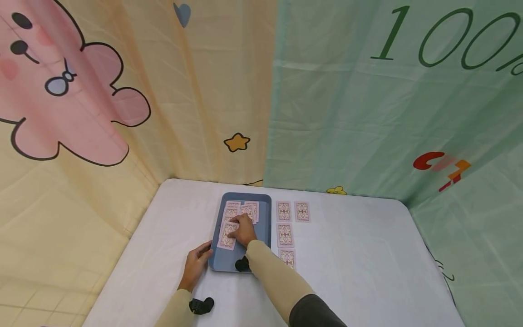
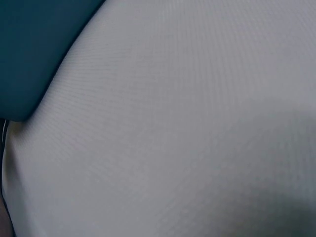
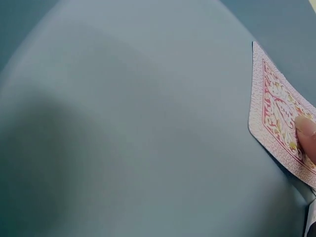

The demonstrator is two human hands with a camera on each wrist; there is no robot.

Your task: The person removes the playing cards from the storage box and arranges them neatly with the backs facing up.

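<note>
We see a blue tray (image 1: 263, 227) on the left part of the white table (image 1: 367, 254), its long sides running near to far. Our right hand (image 1: 245, 230) bends over it and appears to pinch the nearest patterned card (image 1: 224, 242), which lies toward the tray's left side. The right-wrist view shows the thumb (image 3: 307, 133) flat on the card's back, probably because a thin card gives little edge to grip; what lies beneath it is hidden, so we cannot tell whether a finger supports the underside. Our left hand (image 1: 195, 265) has its fingers loosely extended, their tips against the tray's left rim toward the near end, most likely to keep the tray from sliding; the left-wrist view shows little of that contact. Farther inside the tray, overlapping cards on the left (image 1: 231, 212) and a second overlapping group (image 1: 255, 207) just right of them sit toward the far end, which leaves the near right part free of cards. To the tray's right, three cards in a column (image 1: 285, 235) and a fourth card (image 1: 302, 211) beside the farthest lie patterned side up, apart from one another, a spacing that probably makes each easier to lift.
</note>
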